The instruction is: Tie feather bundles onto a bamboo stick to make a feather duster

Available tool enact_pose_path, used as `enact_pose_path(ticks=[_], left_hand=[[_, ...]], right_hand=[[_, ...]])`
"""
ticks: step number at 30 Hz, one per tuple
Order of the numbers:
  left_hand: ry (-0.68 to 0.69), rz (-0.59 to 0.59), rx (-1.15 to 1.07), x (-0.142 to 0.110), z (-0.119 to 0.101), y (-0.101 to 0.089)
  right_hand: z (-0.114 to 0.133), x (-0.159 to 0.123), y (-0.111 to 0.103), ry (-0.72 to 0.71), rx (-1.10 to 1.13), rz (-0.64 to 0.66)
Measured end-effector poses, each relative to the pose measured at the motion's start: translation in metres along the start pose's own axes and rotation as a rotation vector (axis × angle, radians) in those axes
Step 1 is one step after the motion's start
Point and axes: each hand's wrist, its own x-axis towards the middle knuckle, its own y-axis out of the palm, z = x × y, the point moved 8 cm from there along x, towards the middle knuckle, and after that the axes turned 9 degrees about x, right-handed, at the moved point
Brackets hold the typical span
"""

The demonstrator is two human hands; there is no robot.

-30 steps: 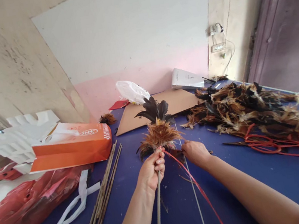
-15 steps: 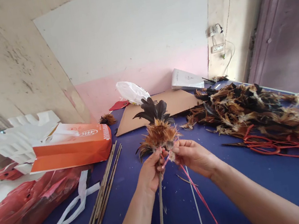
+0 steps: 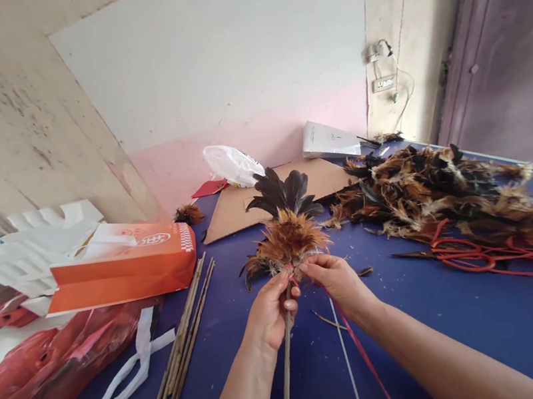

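In the middle of the view, my left hand [image 3: 271,310] is closed round a thin wooden stick [image 3: 288,371] just below its feathered head. Brown feathers [image 3: 293,239] ring the stick's top, with long black feathers [image 3: 286,193] rising above them. My right hand [image 3: 338,282] is pinched at the base of the brown feathers, its fingertips touching them close to the left thumb. Pink string [image 3: 365,356] runs from the binding point down past the right wrist to the table's near side. The fingers partly hide the binding.
A large feather pile [image 3: 442,192] covers the right of the blue table [image 3: 470,336], with red-handled scissors [image 3: 457,255] before it. Several sticks [image 3: 180,355], an orange paper bag [image 3: 126,269] and a red plastic bag [image 3: 45,369] lie left. Cardboard [image 3: 228,212] lies behind.
My right hand has moved left and brought a small pale-based feather tuft against the stick. The feathered head has shifted slightly right, and a dark feather scrap now shows on the table beyond the right hand.
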Motion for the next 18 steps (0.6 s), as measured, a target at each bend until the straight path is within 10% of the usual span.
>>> enact_pose_path(ticks=[18], left_hand=[[0.029, 0.044, 0.109, 0.004, 0.006, 0.004]], right_hand=[[-0.013, -0.003, -0.008, 0.047, -0.087, -0.149]])
